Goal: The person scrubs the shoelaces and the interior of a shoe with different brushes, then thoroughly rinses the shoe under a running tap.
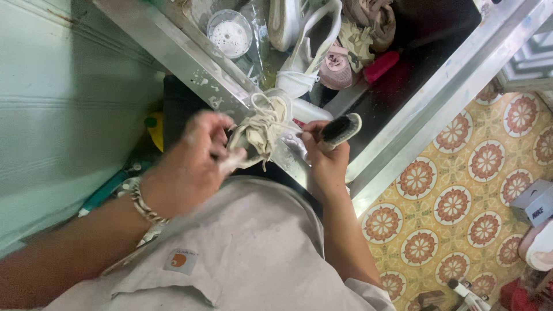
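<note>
- Your left hand (193,164) curls around the cream shoe (259,135), holding it over the sink's metal rim (190,57), so it stays steady and drips fall inside.
- Your right hand (325,158) closes around the brush (340,129), bristles just beside the laces.
- More shoes (302,52) and a round tub (229,33) lie in the sink beyond.

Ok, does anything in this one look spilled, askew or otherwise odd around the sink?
Mostly a wet mess: white suds spatter the metal sink rim. The left hand holds a cream shoe with its laces loose and tangled, while the right hand grips a dark-bristled brush. Another white shoe lies tipped in the basin.
</note>
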